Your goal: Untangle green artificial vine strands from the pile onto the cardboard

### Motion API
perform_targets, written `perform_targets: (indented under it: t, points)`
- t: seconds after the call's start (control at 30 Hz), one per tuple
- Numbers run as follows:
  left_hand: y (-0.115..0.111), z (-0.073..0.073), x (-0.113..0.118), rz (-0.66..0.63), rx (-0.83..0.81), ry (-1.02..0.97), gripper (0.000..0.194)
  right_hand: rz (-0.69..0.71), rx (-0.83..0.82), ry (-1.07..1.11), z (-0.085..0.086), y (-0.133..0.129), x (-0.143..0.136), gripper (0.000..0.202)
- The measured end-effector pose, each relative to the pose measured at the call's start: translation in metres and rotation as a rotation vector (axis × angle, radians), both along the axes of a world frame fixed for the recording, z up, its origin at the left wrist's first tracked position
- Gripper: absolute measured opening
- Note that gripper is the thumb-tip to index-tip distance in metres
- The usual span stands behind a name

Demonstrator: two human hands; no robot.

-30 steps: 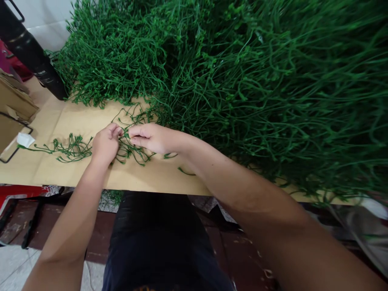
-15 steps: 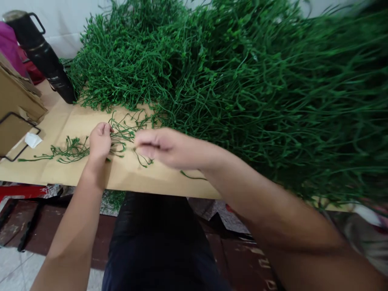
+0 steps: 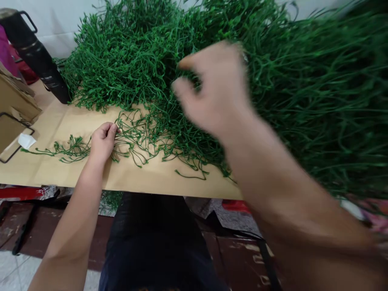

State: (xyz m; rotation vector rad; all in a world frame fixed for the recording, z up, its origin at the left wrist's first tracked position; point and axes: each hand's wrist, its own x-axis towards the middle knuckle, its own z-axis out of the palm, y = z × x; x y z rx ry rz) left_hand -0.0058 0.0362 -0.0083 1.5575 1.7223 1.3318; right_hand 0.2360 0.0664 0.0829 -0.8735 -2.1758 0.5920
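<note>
My left hand [image 3: 103, 141] is closed round a small bunch of green stems [image 3: 71, 149] low over the brown cardboard surface [image 3: 145, 182]. The stems stick out on both sides of the fist. Over the large heap of green plastic-looking stems [image 3: 127, 60] is my right hand [image 3: 215, 85], blurred by motion, thumb and forefinger apart with nothing visible between them. Loose stems [image 3: 190, 176] lie on the cardboard between the left hand and the heap.
A black bottle [image 3: 39, 60] stands at the back left, beside a cardboard box [image 3: 15, 95]. A black wire frame [image 3: 16, 151] with a white scrap [image 3: 26, 140] lies at the left edge. A pale wall [image 3: 57, 24] rises behind.
My right hand has moved up and right, from beside the left hand to over the heap, and its fingers have opened. My left hand keeps its hold. The view has shifted slightly.
</note>
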Motion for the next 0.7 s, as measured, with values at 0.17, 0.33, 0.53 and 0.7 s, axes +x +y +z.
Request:
perform_targets:
  t: [0.17, 0.33, 0.53, 0.7]
  points:
    - [-0.005, -0.004, 0.0, -0.064, 0.068, 0.053, 0.022, -0.031, -0.12, -0.119, -0.054, -0.004, -0.091, 0.013]
    - [-0.002, -0.006, 0.001, -0.06, 0.092, 0.088, 0.021, 0.044, -0.273, -0.007, -0.058, -0.001, -0.101, 0.027]
    - [0.006, -0.009, 0.001, -0.053, 0.087, 0.149, 0.018, 0.096, -0.438, 0.174, -0.067, 0.01, -0.09, 0.027]
    - [0.006, -0.009, 0.002, -0.043, 0.037, 0.15, 0.019, 0.213, -0.553, 0.284, -0.072, 0.014, -0.087, 0.026]
